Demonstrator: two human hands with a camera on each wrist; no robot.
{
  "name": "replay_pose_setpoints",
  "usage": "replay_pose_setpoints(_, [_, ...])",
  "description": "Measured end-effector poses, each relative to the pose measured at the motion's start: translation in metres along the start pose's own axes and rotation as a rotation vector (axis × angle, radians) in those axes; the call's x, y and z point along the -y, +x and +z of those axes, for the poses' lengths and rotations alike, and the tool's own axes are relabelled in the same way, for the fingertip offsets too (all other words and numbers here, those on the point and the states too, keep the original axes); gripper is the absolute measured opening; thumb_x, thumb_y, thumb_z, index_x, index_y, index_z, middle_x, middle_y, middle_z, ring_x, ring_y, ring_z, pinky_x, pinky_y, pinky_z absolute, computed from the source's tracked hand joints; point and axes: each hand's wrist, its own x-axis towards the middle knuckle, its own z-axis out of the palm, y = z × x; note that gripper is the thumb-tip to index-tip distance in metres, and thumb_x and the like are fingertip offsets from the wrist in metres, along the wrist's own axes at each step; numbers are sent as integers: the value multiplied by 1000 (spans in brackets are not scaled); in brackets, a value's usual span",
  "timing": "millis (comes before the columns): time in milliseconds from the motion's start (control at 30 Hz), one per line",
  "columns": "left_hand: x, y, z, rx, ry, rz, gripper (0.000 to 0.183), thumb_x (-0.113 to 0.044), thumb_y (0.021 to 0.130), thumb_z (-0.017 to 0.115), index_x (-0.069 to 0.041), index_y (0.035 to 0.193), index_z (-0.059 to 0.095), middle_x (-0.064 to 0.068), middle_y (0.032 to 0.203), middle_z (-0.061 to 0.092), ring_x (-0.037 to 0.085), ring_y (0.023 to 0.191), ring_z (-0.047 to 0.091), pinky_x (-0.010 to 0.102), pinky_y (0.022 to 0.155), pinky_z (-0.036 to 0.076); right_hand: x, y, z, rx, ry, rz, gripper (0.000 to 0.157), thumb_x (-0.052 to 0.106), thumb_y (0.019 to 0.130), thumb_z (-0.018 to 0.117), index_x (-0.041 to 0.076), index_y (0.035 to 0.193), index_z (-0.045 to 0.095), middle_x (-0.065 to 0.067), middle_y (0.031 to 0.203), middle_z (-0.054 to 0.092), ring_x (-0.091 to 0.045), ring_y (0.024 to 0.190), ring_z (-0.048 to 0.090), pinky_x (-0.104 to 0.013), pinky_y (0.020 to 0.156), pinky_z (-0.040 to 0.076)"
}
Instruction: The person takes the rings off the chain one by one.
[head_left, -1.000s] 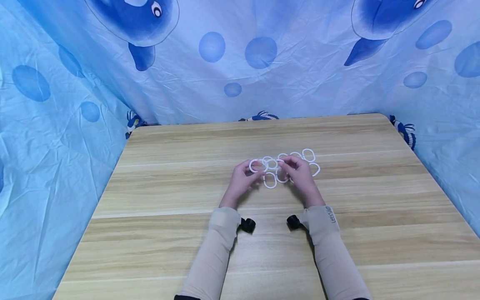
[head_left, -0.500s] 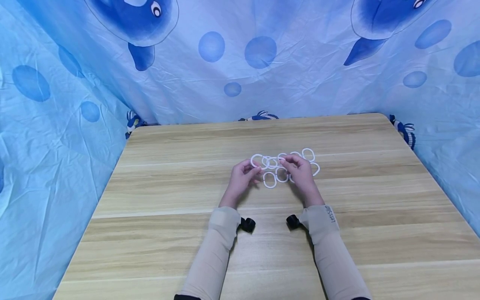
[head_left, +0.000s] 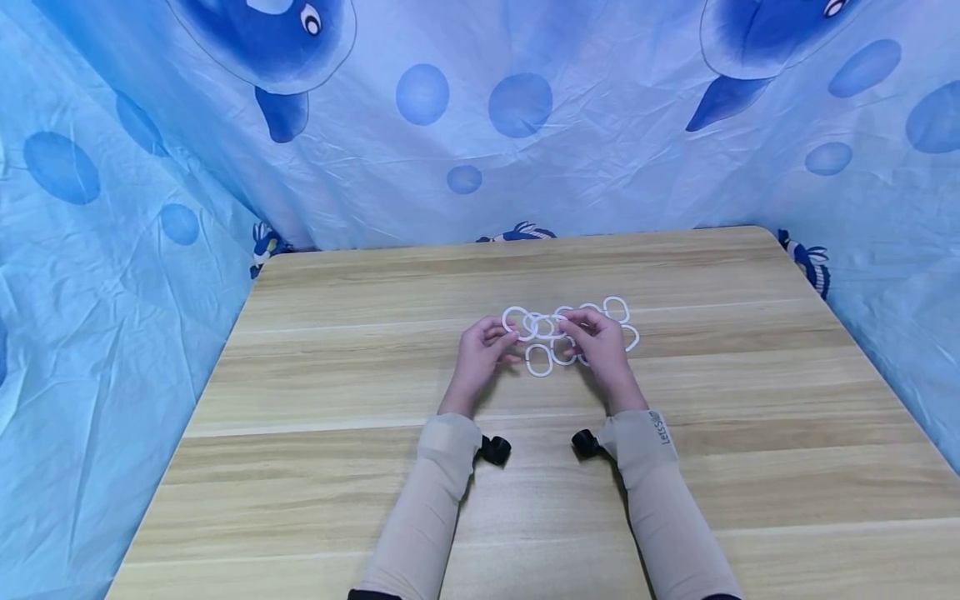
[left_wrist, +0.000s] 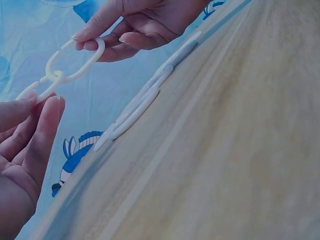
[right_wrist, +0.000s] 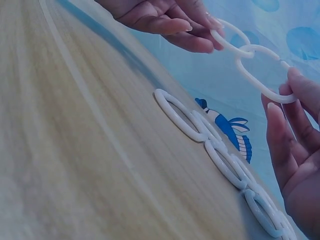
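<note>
Between thumb and fingers, my left hand (head_left: pixel 478 358) pinches a white plastic chain link (right_wrist: pixel 237 31). My right hand (head_left: pixel 603 350) pinches a second white link (left_wrist: pixel 90 64) in the same way. Both wrist views show these two links hooked through each other, raised above the tabletop. A small gap shows in the right-hand link's side. Several more white links (right_wrist: pixel 172 120), joined in a chain, lie on the table beneath and beyond the hands. In the head view my right hand hides part of that chain.
The light wood table (head_left: pixel 300 375) reaches back to a blue curtain (head_left: pixel 465 100) printed with dolphins and bubbles. Black wrist cameras (head_left: pixel 496 451) jut inward from both beige sleeves, facing each other over the table.
My left hand's link has shifted slightly away from me and to the right. The right hand stays nearly still, and the chain on the table keeps its place.
</note>
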Motion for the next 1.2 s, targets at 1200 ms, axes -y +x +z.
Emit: replay_pose_setpoints(1200, [-2, -4, 1, 11, 95, -8, 38, -3, 89, 66, 0, 126, 60, 22, 105, 66, 21, 84, 69, 29, 71, 62, -3, 0, 3, -30, -227, -50, 25, 16, 88, 71, -1, 105, 68, 13, 81, 62, -9, 70, 54, -17, 48, 49])
